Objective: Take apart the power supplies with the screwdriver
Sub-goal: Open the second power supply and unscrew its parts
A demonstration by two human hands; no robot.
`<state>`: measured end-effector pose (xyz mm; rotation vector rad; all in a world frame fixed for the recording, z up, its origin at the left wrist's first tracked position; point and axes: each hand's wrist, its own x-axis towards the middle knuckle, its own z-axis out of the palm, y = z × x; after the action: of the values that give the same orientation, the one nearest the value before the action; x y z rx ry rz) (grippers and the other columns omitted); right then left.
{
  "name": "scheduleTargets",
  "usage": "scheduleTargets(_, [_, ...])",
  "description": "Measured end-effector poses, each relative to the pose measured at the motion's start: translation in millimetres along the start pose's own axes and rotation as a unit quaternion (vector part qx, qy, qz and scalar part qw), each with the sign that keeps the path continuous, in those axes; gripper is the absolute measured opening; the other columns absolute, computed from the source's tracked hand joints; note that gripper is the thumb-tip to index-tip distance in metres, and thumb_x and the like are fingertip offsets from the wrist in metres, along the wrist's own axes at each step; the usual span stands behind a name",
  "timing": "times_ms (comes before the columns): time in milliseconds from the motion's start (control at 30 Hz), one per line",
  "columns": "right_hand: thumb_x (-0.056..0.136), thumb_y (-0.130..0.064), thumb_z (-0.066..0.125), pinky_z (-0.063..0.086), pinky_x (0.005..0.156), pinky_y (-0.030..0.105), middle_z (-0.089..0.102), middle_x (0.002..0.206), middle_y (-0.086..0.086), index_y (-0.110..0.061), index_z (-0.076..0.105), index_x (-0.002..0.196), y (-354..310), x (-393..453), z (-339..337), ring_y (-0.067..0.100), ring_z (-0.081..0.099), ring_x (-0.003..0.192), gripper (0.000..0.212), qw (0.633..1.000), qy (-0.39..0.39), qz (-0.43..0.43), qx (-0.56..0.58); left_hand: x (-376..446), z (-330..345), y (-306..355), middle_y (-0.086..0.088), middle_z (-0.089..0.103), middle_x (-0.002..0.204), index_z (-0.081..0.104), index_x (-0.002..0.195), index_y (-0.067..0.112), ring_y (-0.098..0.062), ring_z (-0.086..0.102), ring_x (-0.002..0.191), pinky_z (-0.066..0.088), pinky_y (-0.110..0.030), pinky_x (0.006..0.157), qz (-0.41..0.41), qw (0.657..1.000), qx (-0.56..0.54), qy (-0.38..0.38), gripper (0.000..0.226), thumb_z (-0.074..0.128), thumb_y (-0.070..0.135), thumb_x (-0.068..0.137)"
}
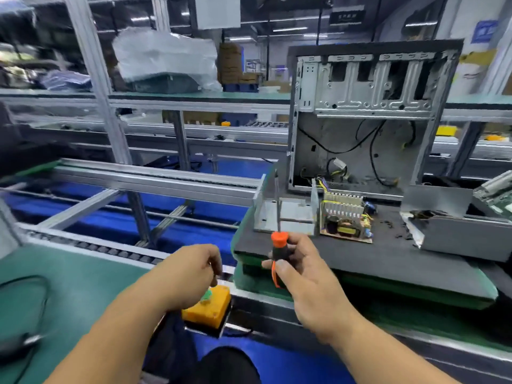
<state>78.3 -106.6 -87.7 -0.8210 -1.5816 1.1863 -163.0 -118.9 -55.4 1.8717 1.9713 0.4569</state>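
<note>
My right hand grips a screwdriver with a black and orange handle, its shaft pointing up and away. Beyond it on a dark foam pad sit an empty grey metal power supply shell and, to its right, a bare circuit board with heat sink fins and yellow parts. My left hand hovers with curled fingers just above a yellow box with a green button; whether it pinches anything I cannot tell.
An open computer case stands upright behind the board, loose wires inside. A grey metal cover lies at the right on the pad. Small screws are scattered on the foam. A roller conveyor runs left over a blue floor.
</note>
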Motion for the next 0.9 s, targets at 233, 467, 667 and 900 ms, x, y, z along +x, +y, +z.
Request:
scheduleTargets(233, [0.099,-0.012,0.055,0.054,0.104,0.042,0.072,0.112,-0.001,-0.045,0.064,0.117,29.7,-11.1,58.3,0.018,0.069,0.111,0.038,0.998,-0.049,0.046,-0.007,-18.9,13.8,-26.5,0.001,0.068,0.100,0.056,0.098,0.033,-0.021,0.064,0.081,0.058,-0.044,0.071,-0.033,0.998,0.031,-0.051,0.026,0.042,0.012,0.090])
scheduleTargets(467, [0.099,-0.010,0.056,0.056,0.102,0.046,0.071,0.112,0.004,-0.044,0.065,0.117,41.8,-13.5,56.7,0.019,0.071,0.112,0.039,0.998,-0.015,0.061,0.020,-22.5,17.8,-28.9,0.012,0.065,0.101,0.048,0.102,0.040,-0.014,0.061,0.085,0.054,-0.037,0.071,-0.001,1.000,-0.011,-0.027,0.034,0.036,0.016,0.081])
scheduleTargets(667, [0.093,-0.023,0.056,0.056,0.101,0.047,0.072,0.113,-0.001,-0.047,0.064,0.118,40.9,-13.1,51.3,0.019,0.071,0.113,0.035,0.998,-0.004,0.051,0.025,-10.2,13.4,-10.3,0.009,0.068,0.099,0.047,0.110,0.039,-0.019,0.062,0.090,0.055,-0.045,0.081,0.025,0.995,0.089,-0.033,0.034,0.037,0.014,0.089])
scheduleTargets(900, [0.092,-0.021,0.060,0.057,0.098,0.045,0.074,0.114,0.001,-0.041,0.064,0.122,19.4,-5.4,25.4,0.019,0.069,0.107,0.037,0.997,0.062,-0.005,0.043,-3.6,47.7,60.8,0.015,0.070,0.090,0.061,0.096,0.040,-0.004,0.065,0.082,0.050,-0.027,0.071,0.106,0.938,-0.307,0.117,0.021,0.046,0.028,0.088])
